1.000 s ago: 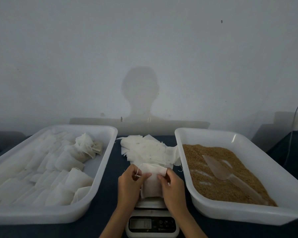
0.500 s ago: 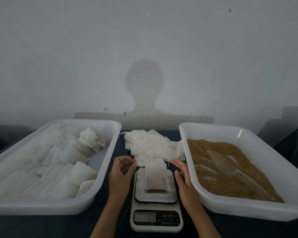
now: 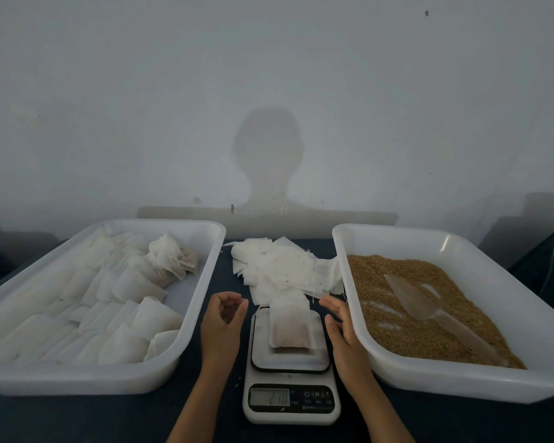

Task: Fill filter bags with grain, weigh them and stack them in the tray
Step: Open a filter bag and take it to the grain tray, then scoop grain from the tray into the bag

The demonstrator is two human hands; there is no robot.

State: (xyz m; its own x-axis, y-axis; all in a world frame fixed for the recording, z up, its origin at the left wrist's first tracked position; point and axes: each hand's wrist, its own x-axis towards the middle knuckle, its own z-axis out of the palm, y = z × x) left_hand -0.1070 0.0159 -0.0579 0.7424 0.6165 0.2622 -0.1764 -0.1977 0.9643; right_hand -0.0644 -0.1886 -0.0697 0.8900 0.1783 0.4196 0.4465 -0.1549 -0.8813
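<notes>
grain (image 3: 397,318) fills right tray (image 3: 461,383); filled bags (image 3: 109,314) in left tray (image 3: 77,378).

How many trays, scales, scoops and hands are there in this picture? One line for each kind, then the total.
Trays: 2, the tray of filled bags and the grain tray
Scale: 1
Scoop: 1
Hands: 2, left hand and right hand
Total: 6

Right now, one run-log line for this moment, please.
stage: weighing | filled white filter bag: on white digital scale | left hand: empty, beside scale | right hand: open, beside scale
</notes>
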